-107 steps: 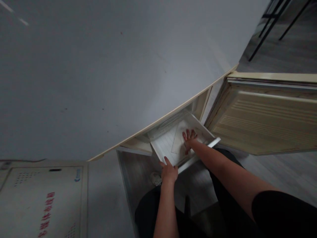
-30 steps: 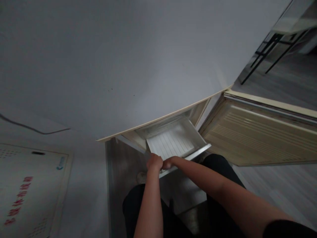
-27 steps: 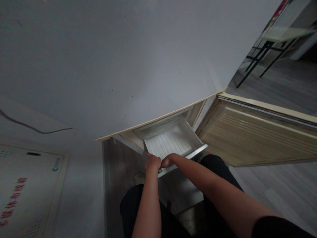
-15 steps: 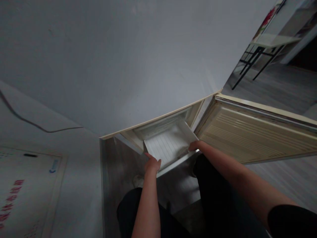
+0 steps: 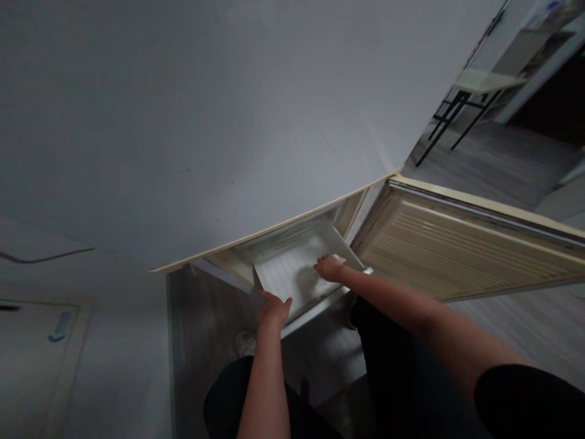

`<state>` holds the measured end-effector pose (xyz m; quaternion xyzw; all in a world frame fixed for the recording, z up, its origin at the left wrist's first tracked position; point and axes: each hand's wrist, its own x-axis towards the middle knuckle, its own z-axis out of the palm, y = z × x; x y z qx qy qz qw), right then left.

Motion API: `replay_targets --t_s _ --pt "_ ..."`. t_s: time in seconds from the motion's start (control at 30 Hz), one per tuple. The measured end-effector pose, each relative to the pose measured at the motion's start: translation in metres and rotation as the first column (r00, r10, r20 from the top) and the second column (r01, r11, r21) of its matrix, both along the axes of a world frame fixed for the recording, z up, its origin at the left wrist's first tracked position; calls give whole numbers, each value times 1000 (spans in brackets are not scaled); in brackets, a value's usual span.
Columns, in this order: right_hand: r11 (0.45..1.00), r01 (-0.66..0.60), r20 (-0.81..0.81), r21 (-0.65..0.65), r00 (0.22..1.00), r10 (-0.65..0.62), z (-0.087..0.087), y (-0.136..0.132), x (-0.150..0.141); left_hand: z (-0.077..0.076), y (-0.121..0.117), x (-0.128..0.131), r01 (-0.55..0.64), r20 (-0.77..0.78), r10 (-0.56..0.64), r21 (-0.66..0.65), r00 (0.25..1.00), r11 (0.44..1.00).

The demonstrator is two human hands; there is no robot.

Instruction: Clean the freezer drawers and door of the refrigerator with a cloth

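A white ribbed drawer is pulled partway out of the open refrigerator compartment low in front of me. My left hand grips the drawer's left front corner, thumb raised on the inner side. Inside the drawer, over its right part, is my right hand, its fingers closed on a crumpled white cloth. Only small bits of the cloth show around the fingers, and it may be a paper wipe. The drawer's bottom under the right hand is partly hidden.
The compartment's cream door stands wide open to the right. Above is the large pale refrigerator surface. My dark-clad knees are on both sides below the drawer. A table with black legs stands at the far right.
My right hand has moved from the drawer's right front corner leftward and inward over its bottom, with the white cloth. My left hand stays on the left corner. The view has shifted slightly.
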<state>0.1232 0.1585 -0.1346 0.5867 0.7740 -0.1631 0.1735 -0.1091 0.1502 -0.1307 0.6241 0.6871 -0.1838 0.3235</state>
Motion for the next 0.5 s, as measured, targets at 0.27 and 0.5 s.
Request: replay_targets --t_s 0.27,0.5 --pt "988 109 141 106 982 -124 -4 -6 61 9 3 -9 2 11 -3 27 1000 1000" --pt "978 119 104 174 985 -138 -18 15 79 6 -1 -9 -5 0 5 78 1000 997"
